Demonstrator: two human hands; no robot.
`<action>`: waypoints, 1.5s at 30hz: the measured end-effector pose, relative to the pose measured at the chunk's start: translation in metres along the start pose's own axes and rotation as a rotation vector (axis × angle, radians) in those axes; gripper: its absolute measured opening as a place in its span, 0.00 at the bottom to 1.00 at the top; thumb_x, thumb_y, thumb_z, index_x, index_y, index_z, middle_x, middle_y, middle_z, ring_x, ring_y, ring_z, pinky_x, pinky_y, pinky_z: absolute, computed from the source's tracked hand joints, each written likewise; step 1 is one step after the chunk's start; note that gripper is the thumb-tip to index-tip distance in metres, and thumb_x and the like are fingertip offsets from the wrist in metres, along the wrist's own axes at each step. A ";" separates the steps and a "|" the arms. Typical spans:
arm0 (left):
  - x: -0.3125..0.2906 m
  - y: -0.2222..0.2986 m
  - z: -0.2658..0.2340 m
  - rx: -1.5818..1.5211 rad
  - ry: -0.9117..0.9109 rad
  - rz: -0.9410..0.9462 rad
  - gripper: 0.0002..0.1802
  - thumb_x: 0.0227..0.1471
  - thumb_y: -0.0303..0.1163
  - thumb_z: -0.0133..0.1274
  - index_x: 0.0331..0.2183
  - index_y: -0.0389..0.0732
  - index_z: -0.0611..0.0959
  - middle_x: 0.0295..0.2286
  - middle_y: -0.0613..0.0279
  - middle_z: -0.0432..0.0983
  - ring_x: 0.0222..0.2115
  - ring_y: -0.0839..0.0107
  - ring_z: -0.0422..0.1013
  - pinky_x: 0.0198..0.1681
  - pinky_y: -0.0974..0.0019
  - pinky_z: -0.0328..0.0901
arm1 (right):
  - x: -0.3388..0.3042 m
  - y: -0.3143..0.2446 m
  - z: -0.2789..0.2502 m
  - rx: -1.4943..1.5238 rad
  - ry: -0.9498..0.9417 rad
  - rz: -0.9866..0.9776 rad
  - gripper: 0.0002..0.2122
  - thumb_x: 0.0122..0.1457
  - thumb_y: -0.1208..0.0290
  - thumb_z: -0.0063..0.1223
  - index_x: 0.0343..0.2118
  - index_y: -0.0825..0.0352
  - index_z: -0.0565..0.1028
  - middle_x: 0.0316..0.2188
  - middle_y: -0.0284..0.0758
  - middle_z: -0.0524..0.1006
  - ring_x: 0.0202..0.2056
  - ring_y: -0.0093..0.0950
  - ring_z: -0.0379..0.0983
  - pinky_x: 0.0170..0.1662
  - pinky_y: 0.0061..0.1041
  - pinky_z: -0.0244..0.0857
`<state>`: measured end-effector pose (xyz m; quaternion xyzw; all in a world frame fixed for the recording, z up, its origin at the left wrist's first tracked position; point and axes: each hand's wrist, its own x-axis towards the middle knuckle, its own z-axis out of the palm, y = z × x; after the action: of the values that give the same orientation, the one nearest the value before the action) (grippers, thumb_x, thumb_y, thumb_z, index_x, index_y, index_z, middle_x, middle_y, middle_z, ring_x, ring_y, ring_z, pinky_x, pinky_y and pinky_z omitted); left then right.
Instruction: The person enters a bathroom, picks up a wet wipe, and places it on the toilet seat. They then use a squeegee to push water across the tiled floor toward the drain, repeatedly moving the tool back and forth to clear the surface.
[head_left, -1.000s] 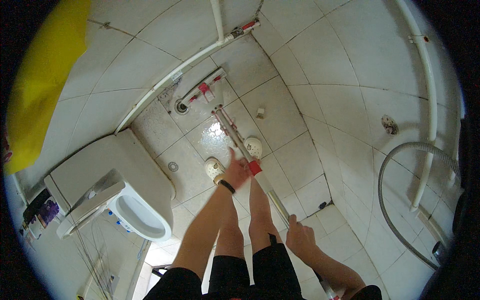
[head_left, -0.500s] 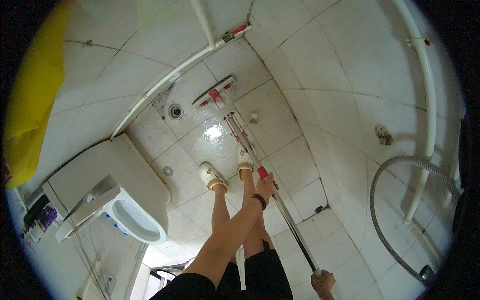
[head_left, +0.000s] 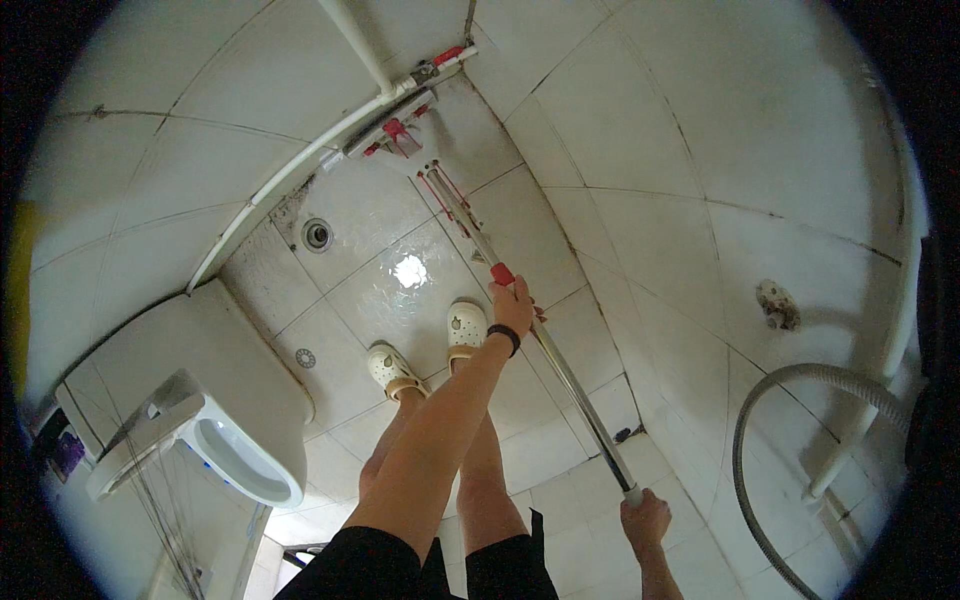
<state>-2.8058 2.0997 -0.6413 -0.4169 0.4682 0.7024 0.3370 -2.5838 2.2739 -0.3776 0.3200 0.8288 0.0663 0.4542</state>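
Both of my hands grip the metal pole of a mop (head_left: pixel 575 385) that slants from the lower right up to the far wall. My left hand (head_left: pixel 512 305), with a dark bracelet at the wrist, wraps the pole just below its red collar. Lower down, my right hand (head_left: pixel 645 517) closes around the pole's pale end. The wide mop head (head_left: pixel 385 132), with red clips, lies at the foot of the far wall beneath a white pipe (head_left: pixel 270 185). Wet, shining floor tiles (head_left: pixel 400 300) spread between the head and my cream clogs (head_left: pixel 467 325).
A round floor drain (head_left: pixel 317 235) is left of the mop head, and a smaller drain cover (head_left: pixel 305 358) is nearer. A white basin (head_left: pixel 245 455) stands at the left. Along the right wall hangs a grey flexible hose (head_left: pixel 752 430). Tiled walls close in the far and right sides.
The mop head has moved farther away, up to the far wall under the pipe. My left arm has stretched out farther with the pole, and the view has shifted somewhat.
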 end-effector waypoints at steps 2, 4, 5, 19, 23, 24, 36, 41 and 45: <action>-0.001 -0.007 0.001 -0.001 -0.019 0.050 0.14 0.51 0.37 0.38 0.27 0.38 0.56 0.16 0.59 0.62 0.12 0.69 0.65 0.14 0.65 0.66 | -0.006 0.010 0.016 0.005 -0.013 0.008 0.11 0.38 0.64 0.51 0.17 0.68 0.68 0.15 0.45 0.71 0.22 0.42 0.70 0.28 0.40 0.63; -0.006 -0.027 -0.009 0.082 -0.002 0.024 0.15 0.51 0.38 0.39 0.27 0.39 0.54 0.15 0.59 0.62 0.11 0.69 0.65 0.13 0.65 0.66 | -0.024 0.013 0.029 0.023 -0.046 -0.034 0.12 0.36 0.64 0.52 0.16 0.69 0.67 0.15 0.45 0.71 0.20 0.44 0.68 0.27 0.40 0.63; -0.010 -0.040 -0.011 0.126 0.003 0.010 0.15 0.51 0.38 0.39 0.28 0.40 0.53 0.15 0.59 0.61 0.10 0.69 0.64 0.13 0.65 0.65 | -0.035 0.019 0.043 0.039 -0.100 -0.022 0.12 0.36 0.64 0.52 0.16 0.69 0.67 0.15 0.45 0.70 0.20 0.44 0.68 0.27 0.40 0.63; -0.007 -0.060 0.008 0.177 -0.082 0.251 0.15 0.51 0.37 0.39 0.28 0.35 0.56 0.16 0.59 0.63 0.12 0.70 0.64 0.15 0.64 0.64 | -0.024 0.053 0.044 0.063 0.097 -0.145 0.12 0.38 0.64 0.53 0.14 0.66 0.64 0.09 0.42 0.67 0.15 0.44 0.63 0.23 0.39 0.56; 0.036 0.010 0.045 0.012 -0.163 0.107 0.15 0.52 0.36 0.37 0.27 0.34 0.56 0.15 0.60 0.63 0.12 0.71 0.63 0.13 0.65 0.64 | 0.035 0.018 -0.006 0.068 0.113 -0.075 0.11 0.37 0.65 0.54 0.18 0.68 0.67 0.14 0.43 0.70 0.18 0.41 0.68 0.24 0.38 0.62; 0.046 0.005 0.049 0.008 -0.167 0.076 0.15 0.52 0.36 0.37 0.26 0.34 0.56 0.15 0.60 0.62 0.11 0.71 0.63 0.13 0.65 0.64 | 0.040 0.013 -0.017 0.147 0.052 -0.027 0.12 0.37 0.64 0.53 0.19 0.68 0.67 0.14 0.43 0.71 0.19 0.41 0.69 0.25 0.38 0.63; -0.052 -0.045 0.005 0.324 -0.027 0.065 0.17 0.50 0.38 0.40 0.30 0.35 0.55 0.12 0.61 0.64 0.09 0.69 0.65 0.10 0.67 0.63 | -0.083 0.006 -0.002 0.331 -0.305 0.015 0.17 0.48 0.60 0.40 0.17 0.72 0.69 0.17 0.54 0.69 0.24 0.52 0.66 0.26 0.44 0.60; -0.025 -0.010 0.023 0.174 -0.056 0.159 0.16 0.51 0.38 0.39 0.28 0.36 0.55 0.13 0.60 0.63 0.09 0.72 0.64 0.10 0.69 0.63 | -0.040 0.019 0.003 0.183 -0.180 0.054 0.13 0.36 0.66 0.51 0.21 0.71 0.69 0.16 0.48 0.70 0.21 0.46 0.66 0.27 0.42 0.59; 0.044 0.003 0.041 -0.029 0.025 0.114 0.15 0.51 0.37 0.37 0.29 0.35 0.55 0.14 0.59 0.63 0.10 0.70 0.64 0.09 0.68 0.63 | 0.019 0.009 -0.012 0.066 0.010 -0.084 0.12 0.39 0.64 0.52 0.20 0.69 0.67 0.14 0.45 0.70 0.19 0.42 0.69 0.23 0.39 0.62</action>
<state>-2.8381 2.1406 -0.6708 -0.4032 0.4852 0.7220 0.2842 -2.5960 2.2948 -0.3808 0.2994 0.8456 0.0214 0.4416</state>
